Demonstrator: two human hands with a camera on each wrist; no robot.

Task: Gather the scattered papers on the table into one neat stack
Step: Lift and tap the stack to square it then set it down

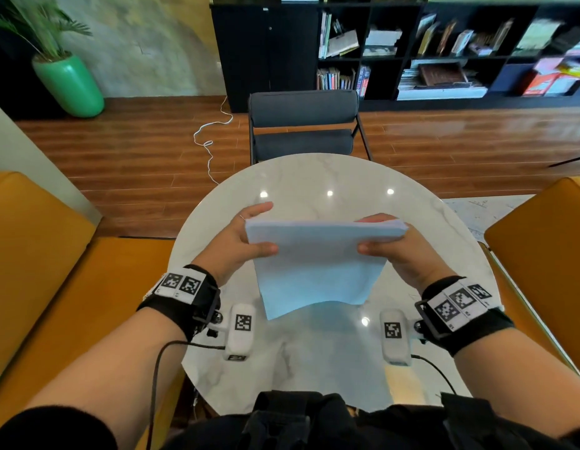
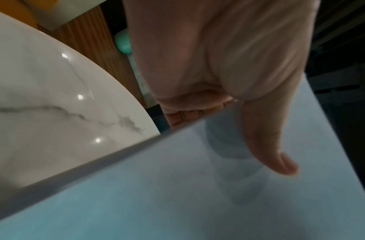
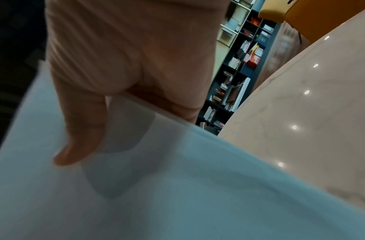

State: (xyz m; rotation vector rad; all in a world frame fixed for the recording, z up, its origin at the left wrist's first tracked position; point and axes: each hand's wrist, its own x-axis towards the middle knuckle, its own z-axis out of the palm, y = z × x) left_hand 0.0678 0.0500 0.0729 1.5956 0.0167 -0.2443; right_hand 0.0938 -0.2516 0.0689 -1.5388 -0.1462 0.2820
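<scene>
A stack of white papers (image 1: 317,264) is held up on edge above the round marble table (image 1: 314,177), its lower edge curling just over the tabletop. My left hand (image 1: 246,235) grips the stack's left side, thumb on the near face and fingers behind. My right hand (image 1: 382,237) grips the right side the same way. In the left wrist view the thumb (image 2: 265,141) lies flat on the paper (image 2: 177,186). The right wrist view shows the thumb (image 3: 83,133) pressed on the sheet (image 3: 198,186), with finger shadows showing through it.
A dark grey chair (image 1: 303,125) stands at the table's far side. Mustard-yellow seats (image 1: 38,254) flank the table left and right. A green plant pot (image 1: 69,84), a white cable (image 1: 210,138) on the wood floor and a black bookshelf (image 1: 412,50) lie beyond.
</scene>
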